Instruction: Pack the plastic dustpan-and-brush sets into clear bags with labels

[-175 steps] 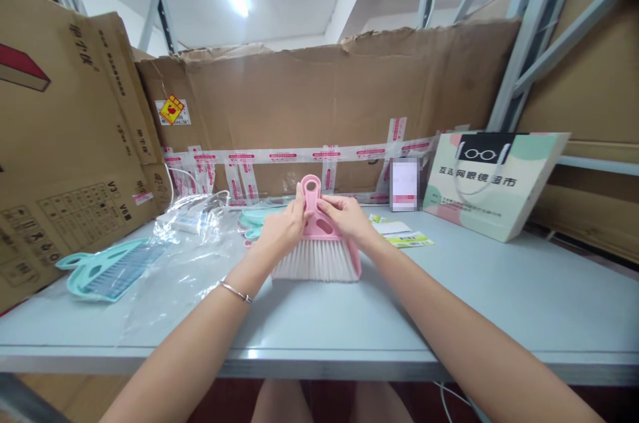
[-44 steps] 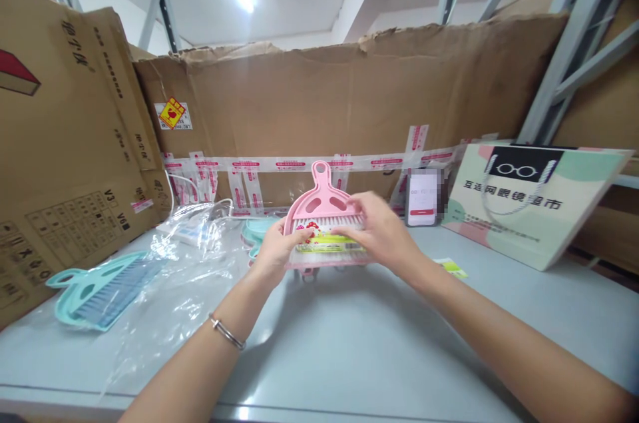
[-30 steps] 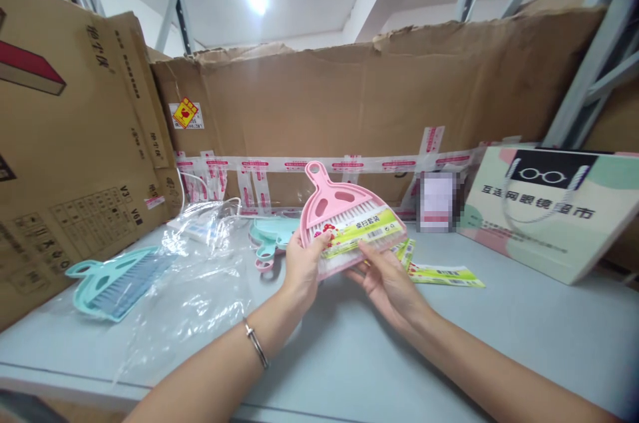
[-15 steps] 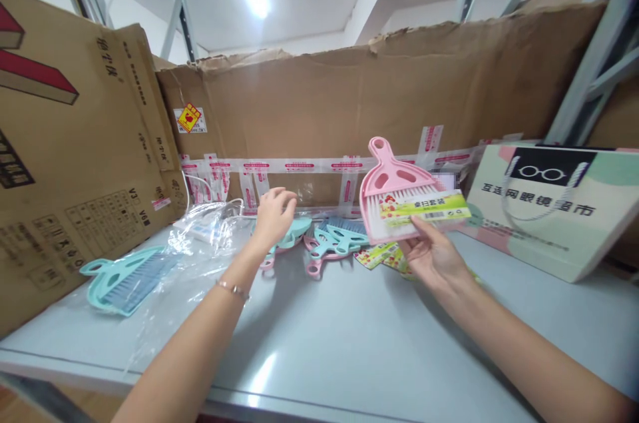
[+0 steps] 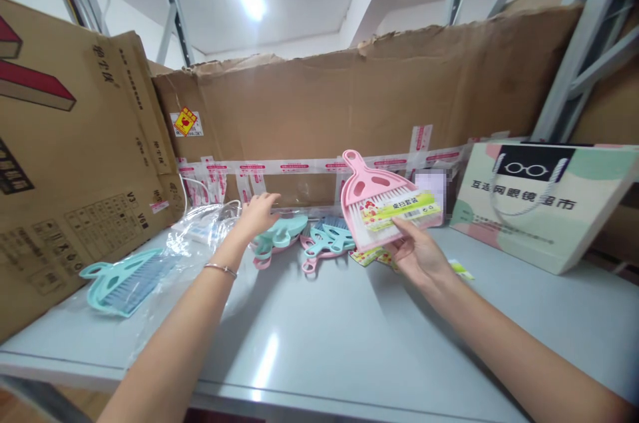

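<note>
My right hand (image 5: 419,253) grips a pink dustpan and brush set (image 5: 372,186) by its lower edge, thumb over the yellow-green label card (image 5: 399,206) on its front. The set is raised off the table, handle up. My left hand (image 5: 257,216) hangs in the air with fingers apart and nothing in them, near clear plastic bags (image 5: 204,223) and a stack of turquoise and pink dustpans (image 5: 282,233). Right of that stack lie turquoise brushes (image 5: 329,236) with pink pieces beneath. More label cards (image 5: 372,256) lie below the held set, partly covered by it.
At the left, a turquoise dustpan and brush (image 5: 124,282) lies partly under clear plastic. Big cardboard boxes (image 5: 74,163) wall the left side, and a cardboard panel (image 5: 299,110) stands behind. A paper bag with rope handles (image 5: 529,236) stands right on the grey table (image 5: 319,336).
My left hand has moved left and slightly down, uncovering more of the turquoise and pink stack. The pink set in my right hand has shifted left and a little lower in view.
</note>
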Demonstrator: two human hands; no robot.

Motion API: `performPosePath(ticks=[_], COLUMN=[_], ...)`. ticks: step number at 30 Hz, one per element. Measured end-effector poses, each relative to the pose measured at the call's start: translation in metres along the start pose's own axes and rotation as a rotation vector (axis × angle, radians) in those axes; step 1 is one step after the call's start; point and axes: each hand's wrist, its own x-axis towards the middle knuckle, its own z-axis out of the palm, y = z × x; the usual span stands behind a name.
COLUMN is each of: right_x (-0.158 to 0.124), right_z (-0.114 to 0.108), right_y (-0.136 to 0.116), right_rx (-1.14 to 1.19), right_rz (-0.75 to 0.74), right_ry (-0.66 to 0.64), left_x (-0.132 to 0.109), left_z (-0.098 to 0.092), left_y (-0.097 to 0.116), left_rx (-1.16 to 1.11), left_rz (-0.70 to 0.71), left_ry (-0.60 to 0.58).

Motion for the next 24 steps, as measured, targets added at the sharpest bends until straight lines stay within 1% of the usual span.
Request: performPosePath(ticks=[3,5,6,8,9,11,12,13,15,16,18,19,20,21,22,24], right_x=[-0.001,-0.001,0.000,0.000,0.000,-0.001,-0.002,-0.003,-0.004,-0.005,-0.006,-0.006,-0.007,-0.007,-0.008,-0.008], right_z=[0.001,0.000,0.001,0.001,0.002,0.003,0.003,0.004,0.004,0.004,0.004,0.004,0.005,0.005,0.006,0.007], right_y=[0.001,0.000,-0.001,-0.004,-0.005,-0.007,-0.008,-0.008,-0.008,-0.008,-0.007,-0.006,-0.006,-0.006,-0.007,-0.007], right_rx=[-0.022,-0.035,-0.037,-0.031,-0.023,-0.018,-0.025,-0.038,-0.078,-0.096,-0.123,-0.131,-0.135,-0.137,-0.137,-0.134], right_rz=[-0.012,-0.025,-0.032,-0.035,-0.033,-0.027,-0.029,-0.034,-0.047,-0.053,-0.060,-0.061,-0.060,-0.053,-0.041,-0.016], right_ry=[-0.021,-0.030,-0.031,-0.023,-0.018,-0.010,-0.011,-0.017,-0.037,-0.046,-0.055,-0.055,-0.051,-0.046,-0.037,-0.018], left_x=[0.009,0.021,0.026,0.032,0.032,0.026,0.020,0.014,0.003,-0.002,-0.009,-0.012,-0.015,-0.019,-0.024,-0.035], left_z=[0.014,0.018,0.016,0.003,-0.007,-0.031,-0.042,-0.052,-0.065,-0.068,-0.068,-0.065,-0.061,-0.056,-0.051,-0.039], left_y=[0.000,0.000,0.000,0.000,0.000,-0.002,-0.003,-0.005,-0.009,-0.012,-0.018,-0.019,-0.018,-0.016,-0.010,0.007], left_rx=[-0.104,-0.161,-0.198,-0.277,-0.328,-0.470,-0.629,-0.745,-0.861,-0.846,-0.717,-0.612,-0.479,-0.324,-0.167,0.104], left_rz=[-0.078,-0.114,-0.131,-0.164,-0.183,-0.223,-0.266,-0.304,-0.355,-0.367,-0.388,-0.397,-0.397,-0.380,-0.341,-0.184], left_ry=[-0.007,0.037,0.071,0.141,0.169,0.179,0.157,0.100,-0.016,-0.075,-0.164,-0.183,-0.161,-0.092,0.008,0.232])
